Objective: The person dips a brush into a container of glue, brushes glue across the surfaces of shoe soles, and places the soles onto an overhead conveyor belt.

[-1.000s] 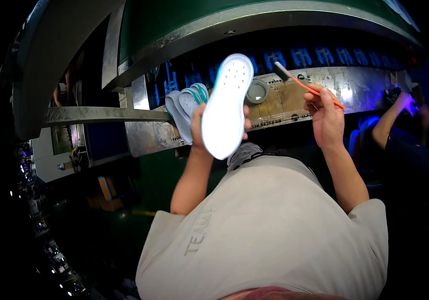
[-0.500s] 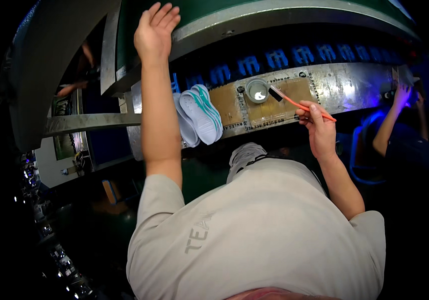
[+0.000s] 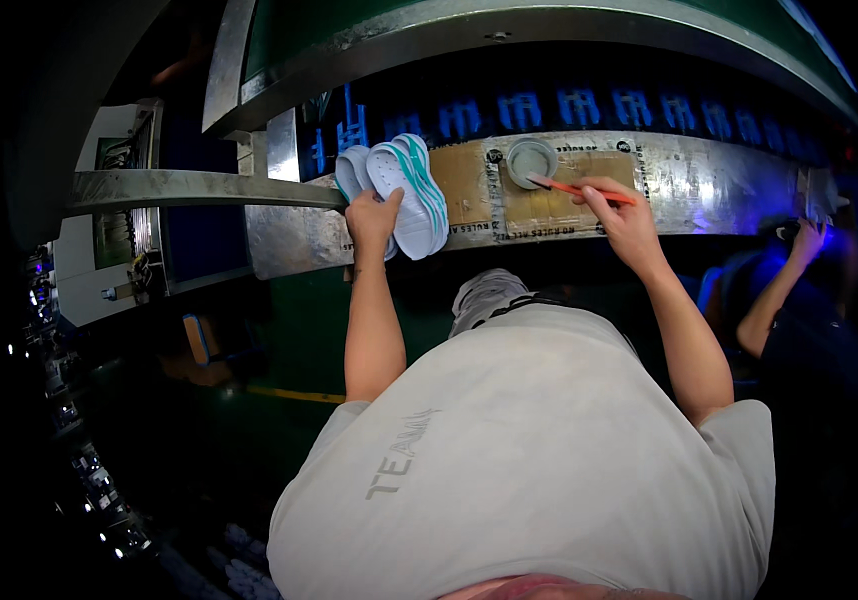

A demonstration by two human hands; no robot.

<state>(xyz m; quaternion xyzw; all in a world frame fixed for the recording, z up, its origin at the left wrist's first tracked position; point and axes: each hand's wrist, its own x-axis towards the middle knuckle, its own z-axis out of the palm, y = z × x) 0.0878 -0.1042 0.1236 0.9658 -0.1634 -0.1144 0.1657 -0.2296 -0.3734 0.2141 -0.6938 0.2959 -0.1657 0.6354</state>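
A pair of white shoe soles with teal wavy stripes along the side lies at the left of the bench. The right-hand shoe sole partly covers its mate, the other shoe sole. My left hand is closed at their near left edge, thumb against the striped one; its fingertips are partly hidden. My right hand grips the orange handle of a brush. The dark bristles dip into a small round bowl of pale liquid.
Brown cardboard is taped to the metal bench under the bowl. A row of blue holders runs behind. A metal bar juts in from the left. At far right, a co-worker's arm reaches to the bench.
My left hand has come down from the far rail onto the shoe soles. My right hand has moved the brush from beside the bowl to inside it.
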